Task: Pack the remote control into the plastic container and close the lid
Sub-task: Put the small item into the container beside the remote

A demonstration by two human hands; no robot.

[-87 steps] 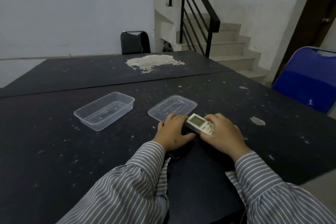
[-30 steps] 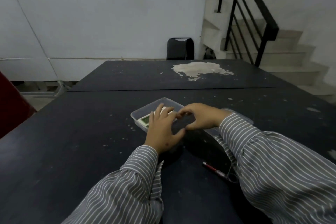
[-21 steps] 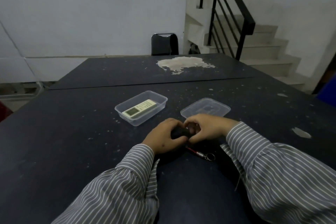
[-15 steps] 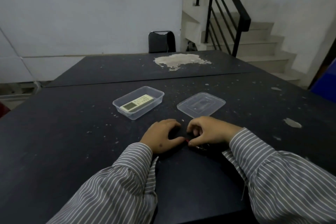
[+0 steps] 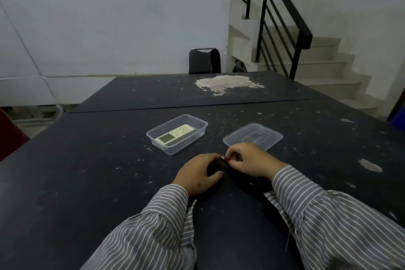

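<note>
The white remote control [image 5: 175, 135] lies flat inside the clear plastic container [image 5: 174, 150] at mid-table, screen end toward me. The container is uncovered. Its clear lid [image 5: 257, 135] rests flat on the table to the right, apart from it. Both hands are nearer to me than the container and touch neither it nor the lid. My left hand [image 5: 196, 174] curls around a small dark object [image 5: 217, 165] on the table. My right hand [image 5: 252, 162] pinches a small red stick-like item [image 5: 226, 159] at the left hand's fingertips. A metal key ring [image 5: 254, 182] shows beneath the right wrist.
The dark, paint-flecked table [image 5: 98, 171] joins a second table [image 5: 153, 94] behind, which has a large pale patch [image 5: 225, 82]. A black chair [image 5: 205, 61] stands at the far end. Stairs with a black railing [image 5: 285, 19] rise at the right.
Both hands left the container with the remote inside and came back toward me. They now hold a small dark object and a red item that lay on the table.
</note>
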